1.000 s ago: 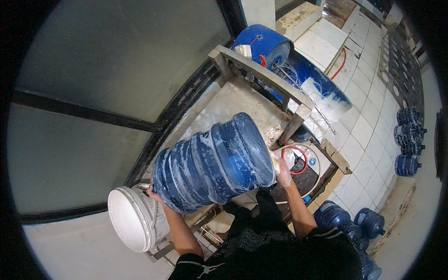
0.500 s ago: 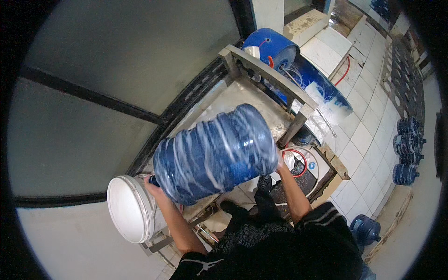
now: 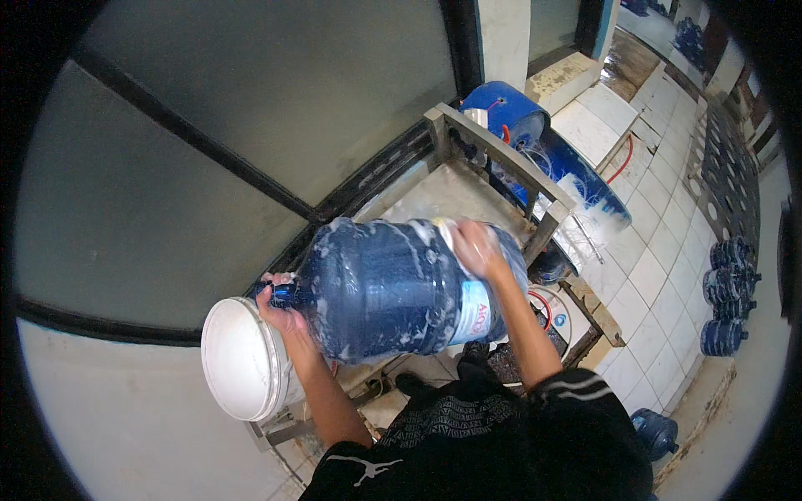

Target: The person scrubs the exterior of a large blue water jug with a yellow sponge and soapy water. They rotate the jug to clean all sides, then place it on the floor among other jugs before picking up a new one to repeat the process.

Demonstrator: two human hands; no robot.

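A large blue water jug (image 3: 380,288), streaked with white suds, lies on its side across the metal stand, its neck pointing left. My left hand (image 3: 284,309) is closed around the neck. Over the top of the jug near its base, my right hand (image 3: 476,249) presses down, slightly blurred. A pale yellowish edge, like a sponge or cloth (image 3: 444,227), shows beside its fingers; most of it is hidden under the hand. A printed label (image 3: 473,313) faces me on the jug's side.
A white bucket (image 3: 241,359) stands at the left end of the metal stand (image 3: 434,196). Beyond its rail is a cut blue drum (image 3: 589,171). Several blue jugs (image 3: 723,288) line the right wall, with another jug (image 3: 654,432) nearer. Dark-framed glass panels (image 3: 276,108) border the left.
My right hand has moved from the jug's base end onto its upper side. The jug has turned, bringing its label into view, and lies more level. My left hand still grips the neck.
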